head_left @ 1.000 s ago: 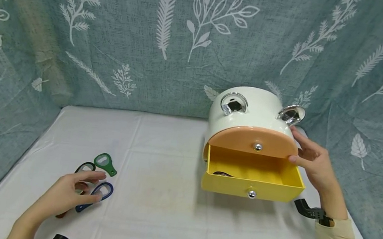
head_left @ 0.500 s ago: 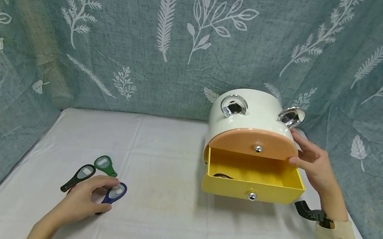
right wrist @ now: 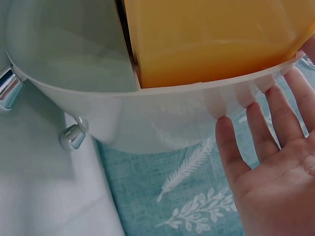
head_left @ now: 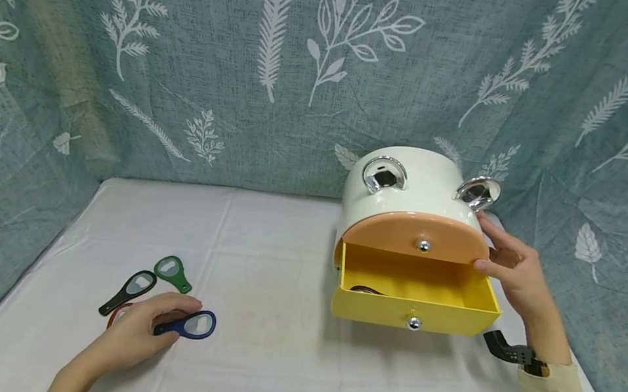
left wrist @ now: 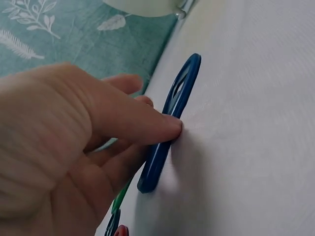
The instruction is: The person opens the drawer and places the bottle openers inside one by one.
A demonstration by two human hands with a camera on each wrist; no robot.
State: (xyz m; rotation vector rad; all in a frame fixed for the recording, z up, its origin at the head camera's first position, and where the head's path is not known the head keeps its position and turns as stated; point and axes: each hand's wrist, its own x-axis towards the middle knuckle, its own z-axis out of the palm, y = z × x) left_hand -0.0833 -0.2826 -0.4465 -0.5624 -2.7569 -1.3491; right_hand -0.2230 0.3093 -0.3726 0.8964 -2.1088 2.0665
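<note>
My left hand (head_left: 138, 332) pinches a blue bottle opener (head_left: 199, 324) by its handle between thumb and fingers, low over the white cloth. In the left wrist view the blue opener (left wrist: 189, 83) stands on edge, its loop pointing away from the hand. At the right, my right hand (head_left: 514, 275) rests with straight fingers against the side of a white frog-faced drawer box (head_left: 418, 176); its thumb touches near the front edge. Fingertips (right wrist: 224, 123) meet the glossy white shell in the right wrist view. The box's yellow lower drawer (head_left: 412, 313) stands pulled out.
A green bottle opener (head_left: 183, 281) and a black one (head_left: 115, 302) lie beyond my left hand, with a red one (head_left: 118, 313) partly hidden behind it. A dark ringed item (head_left: 366, 289) shows inside the drawer. The orange upper drawer (head_left: 393, 229) is closed; a patterned curtain (head_left: 281, 132) stands behind.
My left hand has moved right, taking the blue bottle opener away from the others and turning its loop to point right. My right hand and the drawer box have stayed in place.
</note>
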